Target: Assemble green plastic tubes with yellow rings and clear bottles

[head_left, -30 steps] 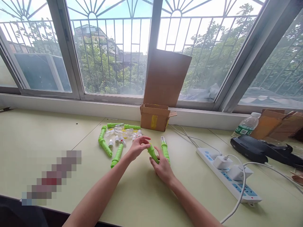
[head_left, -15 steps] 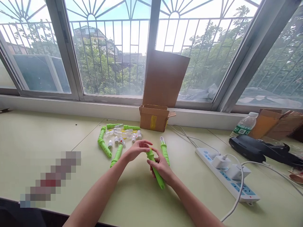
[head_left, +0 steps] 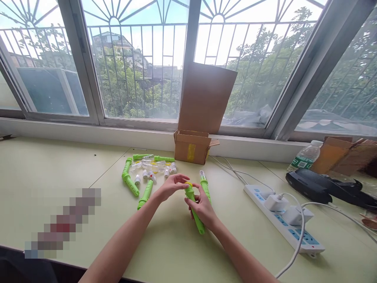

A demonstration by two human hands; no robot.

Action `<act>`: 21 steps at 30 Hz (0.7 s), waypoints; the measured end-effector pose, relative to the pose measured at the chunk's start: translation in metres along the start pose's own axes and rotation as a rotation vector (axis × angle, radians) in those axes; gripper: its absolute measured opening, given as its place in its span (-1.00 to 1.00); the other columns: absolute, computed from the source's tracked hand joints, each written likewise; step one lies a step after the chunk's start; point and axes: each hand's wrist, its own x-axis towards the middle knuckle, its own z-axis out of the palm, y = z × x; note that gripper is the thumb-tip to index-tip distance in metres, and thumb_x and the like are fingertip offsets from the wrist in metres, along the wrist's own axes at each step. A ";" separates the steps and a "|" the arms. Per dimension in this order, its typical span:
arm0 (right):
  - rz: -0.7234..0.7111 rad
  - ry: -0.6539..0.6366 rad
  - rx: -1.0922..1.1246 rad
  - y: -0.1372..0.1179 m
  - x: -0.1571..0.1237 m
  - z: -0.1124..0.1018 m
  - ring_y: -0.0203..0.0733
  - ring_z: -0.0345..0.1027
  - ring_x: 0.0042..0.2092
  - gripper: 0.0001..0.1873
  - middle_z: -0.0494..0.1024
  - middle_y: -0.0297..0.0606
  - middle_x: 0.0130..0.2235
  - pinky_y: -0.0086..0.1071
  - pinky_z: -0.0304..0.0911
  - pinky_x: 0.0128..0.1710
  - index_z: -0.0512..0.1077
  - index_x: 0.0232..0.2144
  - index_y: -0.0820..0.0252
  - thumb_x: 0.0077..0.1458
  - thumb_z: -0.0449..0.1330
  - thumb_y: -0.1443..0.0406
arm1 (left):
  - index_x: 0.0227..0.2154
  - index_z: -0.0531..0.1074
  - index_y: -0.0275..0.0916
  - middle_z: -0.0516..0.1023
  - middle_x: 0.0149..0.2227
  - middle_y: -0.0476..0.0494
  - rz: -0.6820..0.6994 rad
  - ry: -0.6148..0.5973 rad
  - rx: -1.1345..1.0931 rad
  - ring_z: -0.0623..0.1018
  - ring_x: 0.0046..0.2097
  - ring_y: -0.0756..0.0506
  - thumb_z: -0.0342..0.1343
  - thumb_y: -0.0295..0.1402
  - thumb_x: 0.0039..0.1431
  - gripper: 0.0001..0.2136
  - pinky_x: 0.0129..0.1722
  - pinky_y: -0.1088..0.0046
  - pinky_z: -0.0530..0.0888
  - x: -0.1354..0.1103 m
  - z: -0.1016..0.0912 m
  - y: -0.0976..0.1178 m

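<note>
Pale green table (head_left: 59, 165) under a barred window. Right hand (head_left: 203, 208): wrapped around a green plastic tube (head_left: 194, 212), held tilted just above the tabletop, yellow ring at its upper end. Left hand (head_left: 171, 186): fingertips pinched at that upper end. Second green tube (head_left: 205, 188): lying just beyond the right hand. Loose green tubes and small clear parts (head_left: 147, 171): scattered behind the left hand. Cardboard box (head_left: 193, 146): by the sill. Power strip (head_left: 284, 220): right side, chargers plugged in.

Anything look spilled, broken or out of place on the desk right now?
Nothing stands out. The right hand holds a green tube, left hand at its top; loose parts lie scattered but intact.
</note>
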 end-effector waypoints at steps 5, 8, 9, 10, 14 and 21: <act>-0.004 0.007 0.003 0.001 0.000 0.000 -0.33 0.21 -0.69 -0.35 0.32 -0.57 -0.59 -0.46 0.23 -0.75 0.07 0.04 0.06 -0.05 0.24 0.15 | -0.28 0.54 -0.29 0.55 -0.26 -0.21 -0.026 -0.014 0.017 0.51 -0.22 -0.11 0.32 -0.21 -0.10 -0.68 -0.16 0.36 0.38 -0.002 0.001 0.001; -0.005 0.013 -0.002 0.002 0.001 0.000 -0.33 0.21 -0.68 -0.36 0.33 -0.56 -0.59 -0.46 0.22 -0.75 0.07 0.04 0.07 -0.05 0.25 0.15 | -0.30 0.54 -0.30 0.55 -0.30 -0.19 -0.032 -0.021 0.006 0.50 -0.26 -0.09 0.33 -0.20 -0.10 -0.67 -0.19 0.38 0.38 -0.002 0.002 0.000; -0.005 0.018 -0.005 0.002 0.001 0.000 -0.33 0.21 -0.68 -0.37 0.32 -0.55 -0.59 -0.47 0.22 -0.76 0.07 0.04 0.07 -0.05 0.24 0.16 | -0.30 0.54 -0.30 0.55 -0.30 -0.19 -0.028 -0.019 0.000 0.50 -0.26 -0.09 0.33 -0.20 -0.11 -0.67 -0.20 0.39 0.38 -0.002 0.002 -0.001; -0.006 0.023 -0.007 0.003 0.001 0.000 -0.33 0.20 -0.68 -0.37 0.32 -0.55 -0.59 -0.47 0.22 -0.76 0.07 0.03 0.07 -0.04 0.24 0.16 | -0.29 0.53 -0.30 0.54 -0.30 -0.19 -0.024 -0.020 -0.007 0.50 -0.26 -0.09 0.33 -0.20 -0.11 -0.67 -0.20 0.39 0.38 -0.002 0.001 -0.002; -0.020 0.025 -0.006 0.005 0.001 0.000 -0.33 0.21 -0.66 -0.37 0.32 -0.53 -0.59 -0.46 0.24 -0.75 0.08 0.04 0.09 -0.04 0.24 0.16 | -0.30 0.52 -0.30 0.53 -0.29 -0.18 -0.040 -0.044 -0.054 0.50 -0.26 -0.07 0.36 -0.24 -0.14 -0.67 -0.20 0.41 0.37 0.000 -0.003 -0.006; -0.028 0.019 -0.024 0.009 0.003 0.001 -0.33 0.20 -0.64 -0.35 0.31 -0.53 -0.57 -0.46 0.26 -0.74 0.09 0.06 0.06 -0.05 0.24 0.16 | -0.34 0.47 -0.31 0.48 -0.31 -0.14 -0.102 -0.111 -0.118 0.47 -0.28 -0.03 0.36 -0.28 -0.13 -0.69 -0.25 0.46 0.35 0.001 -0.008 -0.011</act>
